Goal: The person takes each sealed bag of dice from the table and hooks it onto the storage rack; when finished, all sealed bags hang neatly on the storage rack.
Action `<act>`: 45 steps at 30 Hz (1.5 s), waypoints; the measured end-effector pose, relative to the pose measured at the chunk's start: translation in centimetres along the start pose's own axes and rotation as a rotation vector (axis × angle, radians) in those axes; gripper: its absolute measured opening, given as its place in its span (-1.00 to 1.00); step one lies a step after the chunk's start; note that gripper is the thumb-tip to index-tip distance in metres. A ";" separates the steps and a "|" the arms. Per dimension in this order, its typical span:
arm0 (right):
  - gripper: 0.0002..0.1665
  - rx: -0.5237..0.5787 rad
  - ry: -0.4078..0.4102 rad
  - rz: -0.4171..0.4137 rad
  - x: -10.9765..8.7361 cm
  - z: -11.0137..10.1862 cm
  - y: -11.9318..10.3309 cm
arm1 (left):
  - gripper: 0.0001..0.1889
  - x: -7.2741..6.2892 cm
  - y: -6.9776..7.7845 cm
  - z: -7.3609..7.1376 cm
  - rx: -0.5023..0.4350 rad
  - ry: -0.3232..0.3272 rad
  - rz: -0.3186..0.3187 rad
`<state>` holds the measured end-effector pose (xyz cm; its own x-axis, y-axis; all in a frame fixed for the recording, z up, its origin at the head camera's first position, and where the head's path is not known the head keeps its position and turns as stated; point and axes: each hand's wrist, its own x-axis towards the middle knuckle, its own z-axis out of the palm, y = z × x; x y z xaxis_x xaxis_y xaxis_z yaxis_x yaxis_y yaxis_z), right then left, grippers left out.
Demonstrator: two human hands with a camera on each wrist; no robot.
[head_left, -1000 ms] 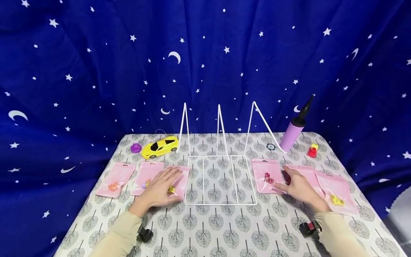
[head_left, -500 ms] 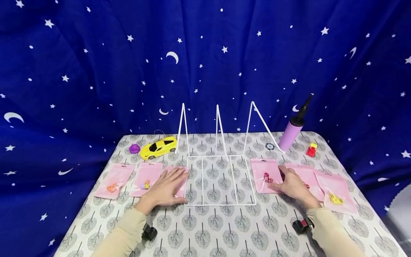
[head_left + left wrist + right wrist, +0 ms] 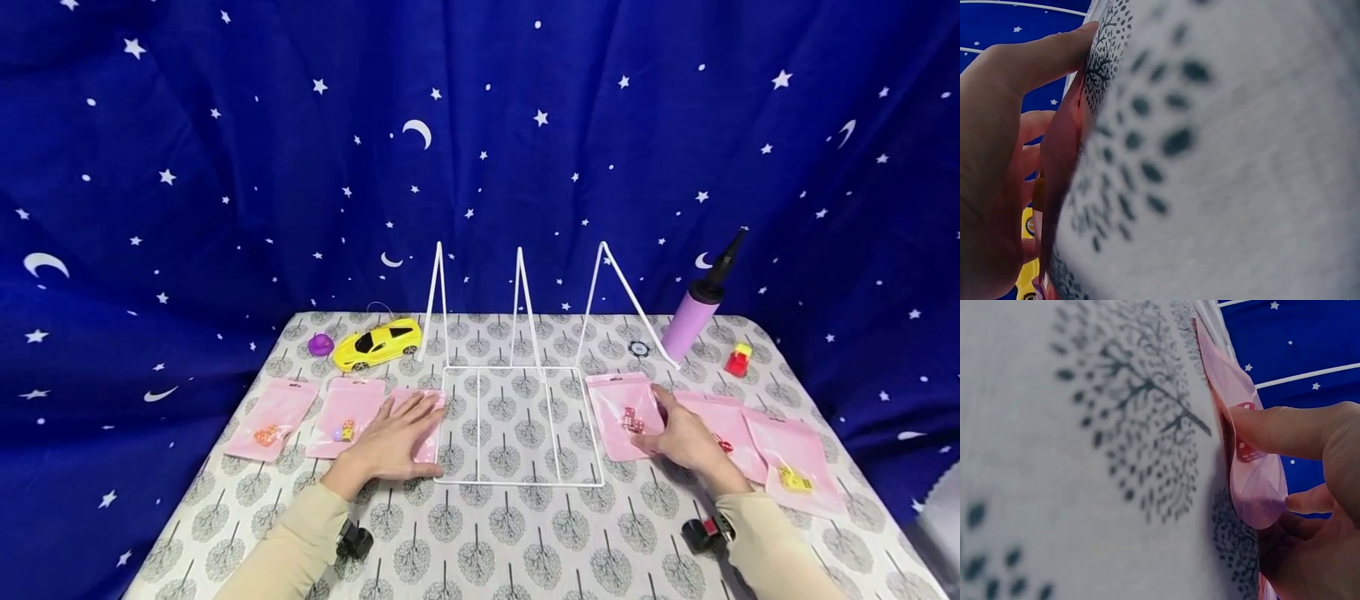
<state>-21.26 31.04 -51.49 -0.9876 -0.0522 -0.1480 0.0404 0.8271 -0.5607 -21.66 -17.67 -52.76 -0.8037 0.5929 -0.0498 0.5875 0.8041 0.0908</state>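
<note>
My left hand [image 3: 392, 439] lies with spread fingers over a pink zip bag [image 3: 429, 442] beside the white wire rack [image 3: 517, 482], hiding most of it. In the left wrist view the thumb points toward the tablecloth and the pink bag [image 3: 1063, 144] bulges under the fingers. At the rack's right side, my right hand [image 3: 686, 435] pinches the right edge of a pink bag with red dice [image 3: 617, 402]. The right wrist view shows the thumb pressing this bag [image 3: 1257, 494] near the dice, with the film buckled toward the fingers.
Left of the left hand lie pink bags with mixed dice [image 3: 356, 400] and orange dice [image 3: 288, 408]. Right of the right hand are bags with red [image 3: 712, 408] and yellow dice [image 3: 795, 442]. Behind stand a yellow toy car [image 3: 378, 343], purple duck [image 3: 321, 344], purple pump [image 3: 690, 325] and red-yellow toy [image 3: 738, 360].
My right hand has moved left onto the red-dice bag and taken its right edge, and that bag has turned slightly. The left hand has slid a little right, fingers spread over its bag.
</note>
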 end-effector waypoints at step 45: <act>0.05 0.177 0.333 -0.281 -4.1 -1.4 0.2 | 0.08 -0.3 0.3 0.2 0.003 0.038 -0.026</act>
<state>-17.39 32.18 -49.86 -0.9576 -0.0539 0.2830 -0.2390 0.6972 -0.6759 -21.27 -17.61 -52.97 -0.8216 0.5698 -0.0145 0.5667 0.8193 0.0868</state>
